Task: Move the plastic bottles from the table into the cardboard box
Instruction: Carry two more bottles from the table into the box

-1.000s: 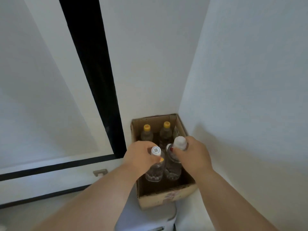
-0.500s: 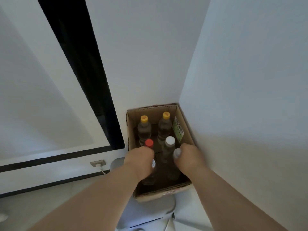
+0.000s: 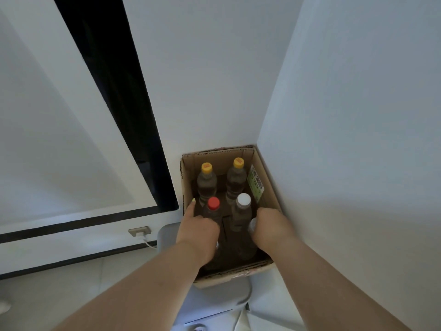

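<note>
**Both hands down in box, seating last two bottles**

Cardboard box (image 3: 267, 187) in wall corner, 4 capped bottles upright behind. Left hand (image 3: 198, 231) and right hand (image 3: 269, 226) each over a near-row bottle, axes vertical; grip hidden, can't tell. Left forefinger out straight.

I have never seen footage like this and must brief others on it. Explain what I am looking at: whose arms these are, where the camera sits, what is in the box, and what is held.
There is no machine: a person wears one camera on the head, looking down at their own bare arms. The brown cardboard box stands in a wall corner on a pale grey stool. Upright inside are two yellow-capped plastic bottles, a red-capped plastic bottle and a white-capped plastic bottle. The left hand and right hand both reach down into the box at its near end. Each seems to be on a further bottle, but their fingers are hidden, so the grip cannot be confirmed.
</note>
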The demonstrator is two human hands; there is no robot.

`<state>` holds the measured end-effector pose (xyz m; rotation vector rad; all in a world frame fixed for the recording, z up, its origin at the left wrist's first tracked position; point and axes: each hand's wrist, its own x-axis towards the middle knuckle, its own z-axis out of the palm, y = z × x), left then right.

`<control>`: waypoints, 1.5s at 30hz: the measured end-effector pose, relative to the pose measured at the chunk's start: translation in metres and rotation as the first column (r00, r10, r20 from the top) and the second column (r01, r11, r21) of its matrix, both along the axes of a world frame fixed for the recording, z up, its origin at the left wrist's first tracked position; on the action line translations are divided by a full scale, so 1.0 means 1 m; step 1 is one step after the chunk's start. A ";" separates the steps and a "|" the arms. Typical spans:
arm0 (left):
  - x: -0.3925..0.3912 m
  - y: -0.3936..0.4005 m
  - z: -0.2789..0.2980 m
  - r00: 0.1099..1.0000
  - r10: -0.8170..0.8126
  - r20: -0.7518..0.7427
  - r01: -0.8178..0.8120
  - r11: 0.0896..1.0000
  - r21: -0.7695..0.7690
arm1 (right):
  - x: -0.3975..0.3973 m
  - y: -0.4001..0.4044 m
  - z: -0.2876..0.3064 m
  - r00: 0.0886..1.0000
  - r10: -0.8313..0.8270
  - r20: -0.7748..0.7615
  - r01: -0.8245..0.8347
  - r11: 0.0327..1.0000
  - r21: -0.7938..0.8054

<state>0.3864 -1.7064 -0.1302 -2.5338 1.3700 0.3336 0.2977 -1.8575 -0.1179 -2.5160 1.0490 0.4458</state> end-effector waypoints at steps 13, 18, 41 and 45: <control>0.000 0.000 -0.002 0.999 -0.049 0.017 0.047 0.996 0.079 | -0.002 0.004 0.000 0.981 0.164 -0.105 -0.168 0.985 -0.032; 0.002 -0.001 0.003 0.998 -0.045 -0.048 0.047 0.998 0.041 | -0.006 -0.002 0.002 0.984 0.139 -0.110 -0.142 0.990 -0.017; -0.027 0.088 0.050 0.674 0.015 -0.739 -0.576 0.638 -0.512 | -0.068 0.049 0.045 0.744 -0.231 0.626 0.028 0.948 0.317; -0.065 0.139 0.082 0.689 -0.069 -0.722 -0.570 0.564 -0.598 | -0.113 0.099 0.074 0.667 -0.248 0.703 0.094 0.963 0.252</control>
